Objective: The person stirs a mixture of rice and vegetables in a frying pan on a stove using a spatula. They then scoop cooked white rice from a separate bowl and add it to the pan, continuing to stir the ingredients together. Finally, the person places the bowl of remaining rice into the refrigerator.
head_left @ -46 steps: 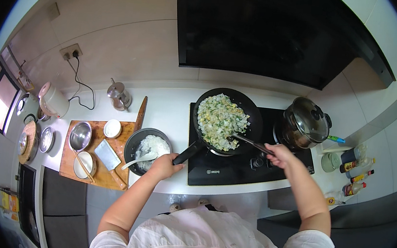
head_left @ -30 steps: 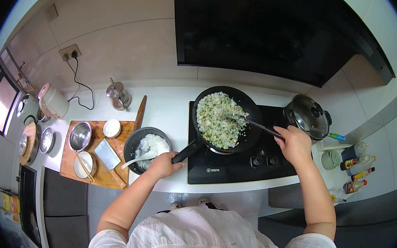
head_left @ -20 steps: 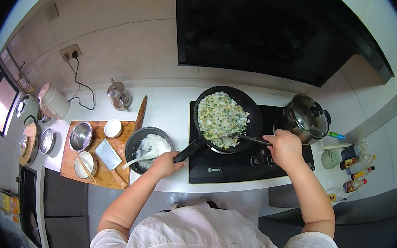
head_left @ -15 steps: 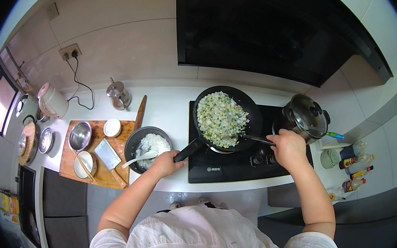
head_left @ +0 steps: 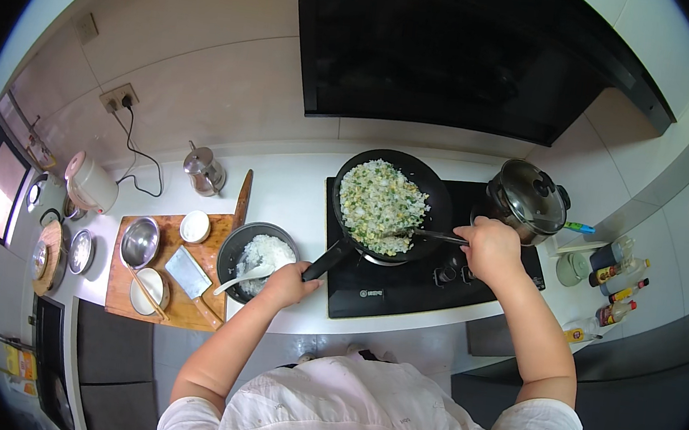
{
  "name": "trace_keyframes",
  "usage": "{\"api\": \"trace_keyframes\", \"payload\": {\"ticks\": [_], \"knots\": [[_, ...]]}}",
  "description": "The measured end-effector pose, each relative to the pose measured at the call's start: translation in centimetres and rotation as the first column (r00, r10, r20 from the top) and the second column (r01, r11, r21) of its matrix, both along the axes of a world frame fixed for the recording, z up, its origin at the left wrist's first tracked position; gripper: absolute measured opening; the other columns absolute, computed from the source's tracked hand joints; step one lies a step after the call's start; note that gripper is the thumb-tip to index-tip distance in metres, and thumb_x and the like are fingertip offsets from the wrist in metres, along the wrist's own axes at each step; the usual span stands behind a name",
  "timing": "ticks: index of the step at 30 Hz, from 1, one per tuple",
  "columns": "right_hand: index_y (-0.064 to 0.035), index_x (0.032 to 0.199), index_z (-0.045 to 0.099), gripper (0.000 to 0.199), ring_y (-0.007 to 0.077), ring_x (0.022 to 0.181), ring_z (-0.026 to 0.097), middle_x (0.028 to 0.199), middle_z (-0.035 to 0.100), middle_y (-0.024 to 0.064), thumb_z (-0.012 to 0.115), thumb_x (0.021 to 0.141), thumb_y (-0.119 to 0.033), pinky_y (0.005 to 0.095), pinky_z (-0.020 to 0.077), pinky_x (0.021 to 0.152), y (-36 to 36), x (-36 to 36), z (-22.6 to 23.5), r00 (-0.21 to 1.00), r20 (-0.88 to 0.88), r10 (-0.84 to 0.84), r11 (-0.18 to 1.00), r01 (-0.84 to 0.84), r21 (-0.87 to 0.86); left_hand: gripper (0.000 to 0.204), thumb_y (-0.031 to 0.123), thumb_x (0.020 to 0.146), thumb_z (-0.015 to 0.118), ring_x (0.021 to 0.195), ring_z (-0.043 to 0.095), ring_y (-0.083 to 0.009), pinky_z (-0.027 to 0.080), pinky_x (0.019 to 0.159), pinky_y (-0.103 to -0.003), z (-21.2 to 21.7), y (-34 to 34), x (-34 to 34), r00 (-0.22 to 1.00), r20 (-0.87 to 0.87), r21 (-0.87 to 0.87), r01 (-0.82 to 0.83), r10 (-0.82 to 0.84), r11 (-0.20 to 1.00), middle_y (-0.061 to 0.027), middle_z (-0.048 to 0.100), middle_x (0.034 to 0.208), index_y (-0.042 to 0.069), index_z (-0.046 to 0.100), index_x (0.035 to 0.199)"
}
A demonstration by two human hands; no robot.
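Note:
My left hand point(head_left: 289, 285) is wrapped round the handle of a black frying pan point(head_left: 438, 201), which sits on the stove's left burner. Fried rice point(head_left: 382, 205) with green and yellow bits fills the pan's left side. In my right hand point(head_left: 492, 249) is a dark-handled spatula point(head_left: 440, 238), its end dipped into the rice at the pan's lower right; the rice partly covers its blade. Just left of my left hand stands a dark pot point(head_left: 232, 247) of white rice point(head_left: 268, 255), with a white spoon point(head_left: 244, 279) resting in it.
A lidded pot point(head_left: 531, 198) stands right of the pan on the black stove point(head_left: 386, 296). Several bottles point(head_left: 619, 277) line the right. At left, a wooden cutting board point(head_left: 121, 275) bears a cleaver point(head_left: 188, 272) and bowls point(head_left: 140, 241). A range hood point(head_left: 437, 57) hangs above.
My right hand and the spatula have shifted slightly left and up, and the rice in the pan has been stirred a little. My left hand keeps its hold on the pan handle.

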State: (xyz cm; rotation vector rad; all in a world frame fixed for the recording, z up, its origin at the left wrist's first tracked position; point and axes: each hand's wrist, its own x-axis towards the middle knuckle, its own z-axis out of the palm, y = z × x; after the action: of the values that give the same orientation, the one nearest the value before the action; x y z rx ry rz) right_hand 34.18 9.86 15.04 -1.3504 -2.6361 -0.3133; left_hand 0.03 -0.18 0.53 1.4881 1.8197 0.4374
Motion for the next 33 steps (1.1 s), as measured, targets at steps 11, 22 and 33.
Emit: {"api": "trace_keyframes", "payload": {"ticks": [11,22,33], "knots": [[-0.0165,0.093,0.073,0.028,0.025,0.076,0.062,0.076,0.058,0.0057,0.074,0.065,-0.013,0.0372,0.0504,0.064,-0.2,-1.0,0.1,0.999,-0.027,0.018,0.999,-0.016,0.045,0.032,0.034,0.082,0.067,0.053,0.062,-0.0192,0.05,0.057,-0.033,-0.3,-0.1,-0.1,1.0,-0.019,-0.006,-0.002,0.002,1.0,-0.0084,0.063,0.064,0.007,0.065,0.1],[-0.0183,0.094,0.073,0.028,0.0229,0.076,0.057,0.074,0.054,0.0028,0.068,0.067,-0.011,0.036,0.0434,0.062,1.8,-5.1,-1.1,0.996,0.026,0.09,0.975,-0.093,0.204,0.031,0.033,0.082,0.067,0.052,0.061,-0.0188,0.049,0.057,-0.033,-1.1,-0.1,-0.3,1.0,0.001,0.035,-0.001,0.001,0.999,-0.0082,0.063,0.063,0.008,0.066,0.101],[-0.0197,0.089,0.072,0.019,0.0253,0.081,0.062,0.083,0.061,0.0058,0.069,0.071,-0.018,0.0382,0.0498,0.066,2.2,-4.4,-0.1,1.0,-0.025,-0.008,0.998,0.009,0.064,0.035,0.035,0.081,0.068,0.052,0.06,-0.019,0.049,0.057,-0.033,-0.7,0.0,-0.1,1.0,0.005,-0.019,-0.022,0.022,1.0,-0.0075,0.063,0.064,0.008,0.065,0.104]]}}
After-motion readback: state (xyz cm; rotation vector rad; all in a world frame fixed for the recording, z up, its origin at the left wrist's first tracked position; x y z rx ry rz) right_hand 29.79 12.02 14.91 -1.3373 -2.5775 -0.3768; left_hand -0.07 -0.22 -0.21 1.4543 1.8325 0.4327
